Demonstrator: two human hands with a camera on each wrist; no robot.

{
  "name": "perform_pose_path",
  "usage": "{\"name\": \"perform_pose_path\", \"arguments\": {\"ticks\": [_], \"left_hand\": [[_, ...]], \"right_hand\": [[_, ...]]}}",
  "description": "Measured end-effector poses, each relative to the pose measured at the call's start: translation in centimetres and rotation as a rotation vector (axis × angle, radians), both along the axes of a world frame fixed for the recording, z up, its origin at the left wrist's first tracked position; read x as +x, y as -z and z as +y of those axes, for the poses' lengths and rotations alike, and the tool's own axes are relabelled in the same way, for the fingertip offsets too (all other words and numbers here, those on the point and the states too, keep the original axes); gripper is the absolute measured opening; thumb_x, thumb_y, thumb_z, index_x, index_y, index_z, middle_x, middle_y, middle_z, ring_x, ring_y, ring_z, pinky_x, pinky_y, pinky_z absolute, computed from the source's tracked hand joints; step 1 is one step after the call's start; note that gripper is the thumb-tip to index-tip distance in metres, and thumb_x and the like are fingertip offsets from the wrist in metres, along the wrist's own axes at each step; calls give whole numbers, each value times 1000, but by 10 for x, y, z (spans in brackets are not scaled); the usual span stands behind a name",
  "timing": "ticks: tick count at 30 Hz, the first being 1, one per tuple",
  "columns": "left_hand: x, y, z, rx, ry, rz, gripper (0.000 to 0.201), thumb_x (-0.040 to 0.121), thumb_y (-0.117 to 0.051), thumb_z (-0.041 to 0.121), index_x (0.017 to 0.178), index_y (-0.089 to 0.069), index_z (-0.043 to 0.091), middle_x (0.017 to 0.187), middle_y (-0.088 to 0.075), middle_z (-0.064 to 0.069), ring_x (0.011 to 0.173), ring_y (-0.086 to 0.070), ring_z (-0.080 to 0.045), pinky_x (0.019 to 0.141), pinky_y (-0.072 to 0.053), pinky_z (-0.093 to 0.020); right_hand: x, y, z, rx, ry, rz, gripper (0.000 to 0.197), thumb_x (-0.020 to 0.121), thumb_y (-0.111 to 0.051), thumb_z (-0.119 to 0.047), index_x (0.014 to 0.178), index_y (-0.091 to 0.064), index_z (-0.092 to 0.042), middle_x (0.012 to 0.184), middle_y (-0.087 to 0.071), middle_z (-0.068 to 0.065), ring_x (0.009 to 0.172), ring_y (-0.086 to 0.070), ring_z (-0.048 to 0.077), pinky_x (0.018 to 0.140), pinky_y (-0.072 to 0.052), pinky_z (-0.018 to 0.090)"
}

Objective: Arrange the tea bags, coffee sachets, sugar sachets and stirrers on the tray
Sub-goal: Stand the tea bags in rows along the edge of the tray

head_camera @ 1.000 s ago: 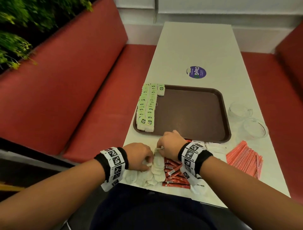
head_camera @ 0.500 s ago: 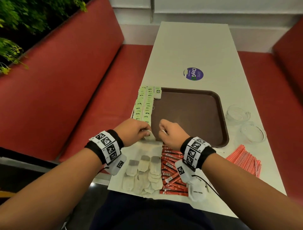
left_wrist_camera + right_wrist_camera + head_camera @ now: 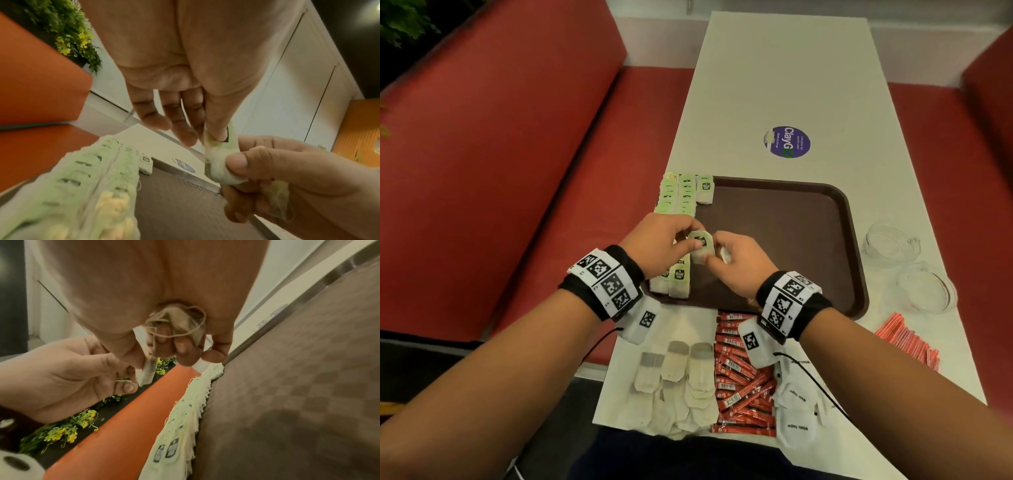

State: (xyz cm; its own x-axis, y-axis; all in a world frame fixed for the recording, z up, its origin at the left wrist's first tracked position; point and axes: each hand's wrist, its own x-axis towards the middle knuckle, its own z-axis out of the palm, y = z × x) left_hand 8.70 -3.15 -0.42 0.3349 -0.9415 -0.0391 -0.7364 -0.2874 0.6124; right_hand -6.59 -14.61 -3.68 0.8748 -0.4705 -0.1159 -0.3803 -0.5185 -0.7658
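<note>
White surface (image 3: 774, 85) runs lengthwise between two red benches (image 3: 500, 154); round purple sticker (image 3: 787, 141) on it beyond the tray. Brown tray (image 3: 791, 240) mid-surface, right part bare. Two overlapping rows of green-tagged tea bags (image 3: 675, 198) run along the tray's left edge, one single bag (image 3: 705, 189) at the far end starting a third row.

Off the tray, at the near edge, left to right: loose pile of untagged-side-up tea bags (image 3: 678, 383), red coffee sachets (image 3: 743, 380), white sugar sachets (image 3: 798, 411). Orange stirrers (image 3: 907, 342) right of the tray's near corner; two clear glass dishes (image 3: 924, 287) beside the tray's right rim.

Both hands together above the tray's near-left area, both pinching one tea bag (image 3: 701, 247), held clear of the tray. Left hand (image 3: 661, 246) has thumb and fingers on its tag end; right hand (image 3: 739, 263) pinches the lower end with thumb and forefinger. Right wrist view: right hand (image 3: 164, 318) also has another bag with its string (image 3: 180, 321) curled into the palm. Marker bands on both wrists.
</note>
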Motion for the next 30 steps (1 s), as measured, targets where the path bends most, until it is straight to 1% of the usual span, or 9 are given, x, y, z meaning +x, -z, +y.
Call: {"name": "perform_pose_path", "arguments": {"ticks": [2,4,8,11,16,20,24,27,30], "left_hand": [[9,-6,-8,-3,3,-49,11,94,-66,24,104,-71,23,85,-67,9,76,-58,-8,72,-41,-21],[21,-13,-23,-6,-29,-118,14,96,-62,24,108,-70,21,90,-68,5,82,-60,-13,76,-45,-26],[53,-4,-72,94,-94,-193,21,100,-54,20,117,-66,20,103,-68,0,92,-62,-20,78,-44,-28],[69,9,-104,219,-74,-237,27,101,-50,16,125,-63,15,121,-65,-7,110,-60,-26,89,-47,-32],[81,30,-143,434,-32,-315,36,101,-52,15,137,-56,14,136,-58,-11,123,-55,-30,99,-46,-36],[90,41,-159,430,-93,-314,33,97,-61,20,130,-62,16,130,-62,-8,118,-58,-28,97,-49,-37],[94,50,-166,450,-154,-333,34,91,-70,29,122,-65,15,123,-66,-6,112,-61,-29,93,-51,-38],[95,52,-171,436,-209,-367,32,88,-72,29,114,-63,12,113,-68,-9,101,-64,-31,83,-53,-37],[88,52,-179,413,-189,-385,28,90,-67,33,106,-63,11,103,-66,-9,93,-63,-31,72,-47,-33]], "right_hand": [[2,-3,-3,28,50,-10,20,92,-66,-30,102,-54,-17,86,-60,-5,74,-55,9,64,-40,30],[1,-6,-7,78,103,-20,36,89,-68,-30,111,-42,-18,91,-56,-3,74,-52,9,63,-42,31],[-1,-1,-23,199,133,-23,36,86,-59,-10,104,-28,-15,90,-46,9,67,-43,17,59,-41,38],[-4,-2,-32,200,113,26,22,90,-51,-4,94,-32,-15,85,-43,3,66,-40,14,60,-38,33],[-8,-2,-40,109,143,44,12,94,-54,-14,82,-50,-13,75,-52,-3,67,-48,15,65,-41,35],[-10,2,-42,131,143,27,16,88,-62,-15,77,-52,-17,72,-60,-1,65,-55,16,64,-45,32],[-10,5,-44,213,144,37,11,89,-63,-14,81,-56,-16,74,-73,6,69,-71,19,74,-60,44],[-10,5,-44,280,143,34,5,93,-63,-15,89,-60,-15,77,-75,7,70,-74,20,75,-61,50],[-11,1,-44,312,151,35,3,97,-63,-19,94,-61,-17,85,-75,7,73,-75,19,69,-62,50]]}}
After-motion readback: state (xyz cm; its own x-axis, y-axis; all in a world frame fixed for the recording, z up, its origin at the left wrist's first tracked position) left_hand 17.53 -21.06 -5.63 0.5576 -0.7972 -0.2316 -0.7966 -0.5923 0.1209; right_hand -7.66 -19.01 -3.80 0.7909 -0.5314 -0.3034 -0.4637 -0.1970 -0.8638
